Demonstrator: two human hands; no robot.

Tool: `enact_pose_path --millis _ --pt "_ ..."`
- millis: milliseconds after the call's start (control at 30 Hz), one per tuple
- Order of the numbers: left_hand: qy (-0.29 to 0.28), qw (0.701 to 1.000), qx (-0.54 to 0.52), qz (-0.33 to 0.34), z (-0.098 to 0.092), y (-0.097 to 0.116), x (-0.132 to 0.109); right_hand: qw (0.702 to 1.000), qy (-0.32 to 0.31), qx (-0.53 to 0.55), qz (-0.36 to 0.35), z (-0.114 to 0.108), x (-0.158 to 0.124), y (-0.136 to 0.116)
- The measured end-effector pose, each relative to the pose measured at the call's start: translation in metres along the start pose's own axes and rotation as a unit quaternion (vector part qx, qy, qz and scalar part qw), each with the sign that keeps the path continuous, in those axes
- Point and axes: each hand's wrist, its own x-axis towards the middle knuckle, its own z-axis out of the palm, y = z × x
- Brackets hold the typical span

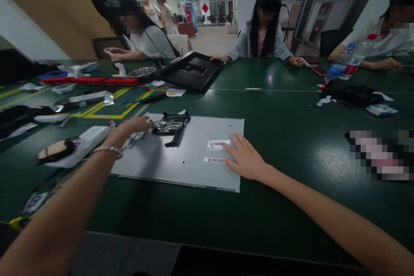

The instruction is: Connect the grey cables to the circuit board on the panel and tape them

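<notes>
A flat silver-grey display panel (197, 172) lies on the green table in front of me, with two white barcode labels (215, 145) on it. My right hand (244, 157) rests on the panel's right side, fingers spread and touching the labels' edge. On the panel's far left part sits a green circuit board (170, 126) in a black plastic frame. Just left of the board, my left hand (137, 127) is closed at the panel's edge beside some grey cables (136, 138). What its fingertips hold is hidden.
A white and tan object (74, 146) lies left of the panel. Beyond are a red strip (90, 81), loose wires and a black monitor housing (191, 71) touched by a person opposite. Plastic bottles (359, 58) and a black bundle (349, 92) stand at right. Other people sit around the table.
</notes>
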Motion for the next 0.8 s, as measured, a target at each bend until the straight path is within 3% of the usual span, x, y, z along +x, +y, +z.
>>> enact_pose_path --millis 100,267,433,700,800 --pt "-0.060 0.998 0.013 -0.019 0.005 -0.009 0.000 1.000 0.000 0.001 -0.002 0.002 0.001 0.001" --pt "-0.098 0.995 0.002 -0.010 0.004 -0.021 -0.002 1.000 -0.002 0.002 0.000 0.002 0.001 0.002" --pt "-0.158 0.982 -0.079 -0.066 0.003 -0.027 -0.002 1.000 -0.002 0.004 0.000 -0.003 -0.001 -0.001" --pt "-0.189 0.975 -0.103 -0.056 0.005 -0.045 0.010 1.000 0.004 0.004 -0.003 0.001 0.000 0.001" --pt "-0.167 0.981 -0.095 -0.030 -0.005 -0.049 0.012 1.000 0.005 0.007 -0.006 0.001 0.000 0.002"
